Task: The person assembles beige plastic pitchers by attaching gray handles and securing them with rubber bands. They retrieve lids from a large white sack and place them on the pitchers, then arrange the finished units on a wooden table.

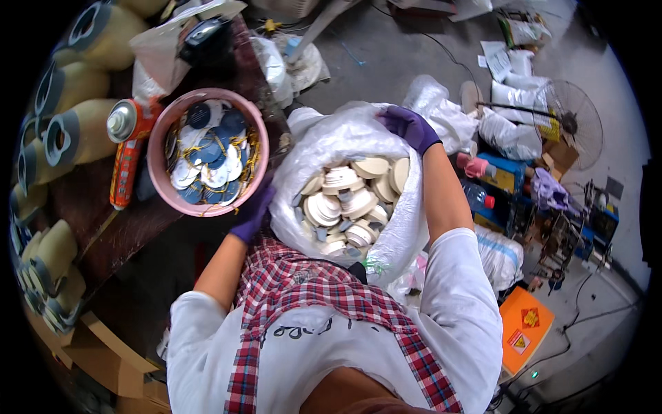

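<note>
We hold a clear plastic bag (324,141) open against our lap, our gloved right hand (408,127) gripping its far rim and our gloved left hand (253,210) clutching its near-left edge. Inside it lie stacked cream discs (348,196). Just left, a pink bowl (165,124) on the dark table (89,207) holds blue and white discs with yellow cords.

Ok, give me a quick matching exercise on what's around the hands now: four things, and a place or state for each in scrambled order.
Things:
1. clear plastic bag
2. pink bowl
3. spray can
4. floor fan

Places or states:
A. lying on the dark table, left of the bowl
B. far right, on the floor
C. held open by both gloved hands, full of pale discs
D. holds blue and white discs with yellow cords

Pairs: 1-C, 2-D, 3-A, 4-B
</note>
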### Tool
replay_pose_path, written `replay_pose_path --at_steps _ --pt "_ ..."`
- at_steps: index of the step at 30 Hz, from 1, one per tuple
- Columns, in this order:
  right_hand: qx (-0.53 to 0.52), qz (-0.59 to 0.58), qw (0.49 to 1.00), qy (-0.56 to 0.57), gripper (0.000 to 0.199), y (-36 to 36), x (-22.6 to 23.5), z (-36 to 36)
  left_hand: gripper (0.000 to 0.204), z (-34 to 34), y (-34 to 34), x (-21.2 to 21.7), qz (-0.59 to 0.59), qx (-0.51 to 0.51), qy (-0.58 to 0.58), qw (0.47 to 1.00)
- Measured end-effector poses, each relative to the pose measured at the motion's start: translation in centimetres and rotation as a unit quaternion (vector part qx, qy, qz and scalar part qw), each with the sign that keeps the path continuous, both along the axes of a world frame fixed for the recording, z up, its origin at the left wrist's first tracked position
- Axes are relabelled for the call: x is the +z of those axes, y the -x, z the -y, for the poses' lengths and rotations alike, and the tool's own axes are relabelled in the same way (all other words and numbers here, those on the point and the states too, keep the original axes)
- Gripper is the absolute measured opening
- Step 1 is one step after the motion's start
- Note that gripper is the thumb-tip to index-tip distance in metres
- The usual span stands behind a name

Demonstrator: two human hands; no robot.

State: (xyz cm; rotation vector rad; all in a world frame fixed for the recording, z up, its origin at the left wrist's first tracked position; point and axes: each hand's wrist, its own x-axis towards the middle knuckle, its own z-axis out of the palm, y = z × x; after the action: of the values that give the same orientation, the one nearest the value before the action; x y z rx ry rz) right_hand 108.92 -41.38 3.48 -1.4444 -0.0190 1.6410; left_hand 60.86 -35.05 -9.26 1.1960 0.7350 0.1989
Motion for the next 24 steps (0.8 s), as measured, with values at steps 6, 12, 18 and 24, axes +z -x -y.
replay_pose_path --at_steps 6,12,18,24 --pt "0.322 0.552 0.769 0.024 0.031 6.7 13.3 3.5 0.047 -2.9 3.5 19.3 -0.078 -0.147 -0.303 0.938" --pt "0.041 0.715 0.692 -0.090 0.054 21.9 17.3 12.3 0.065 -3.9 -14.8 26.3 0.182 -0.280 -0.458 0.824" --pt "-0.047 0.745 0.582 0.324 0.088 33.3 11.7 26.1 0.079 5.7 -35.5 25.5 0.359 -0.411 -0.668 0.506" --pt "-0.261 0.667 0.576 0.393 0.037 35.6 8.2 34.7 0.038 14.8 -41.9 20.0 0.220 -0.700 -0.498 0.462"
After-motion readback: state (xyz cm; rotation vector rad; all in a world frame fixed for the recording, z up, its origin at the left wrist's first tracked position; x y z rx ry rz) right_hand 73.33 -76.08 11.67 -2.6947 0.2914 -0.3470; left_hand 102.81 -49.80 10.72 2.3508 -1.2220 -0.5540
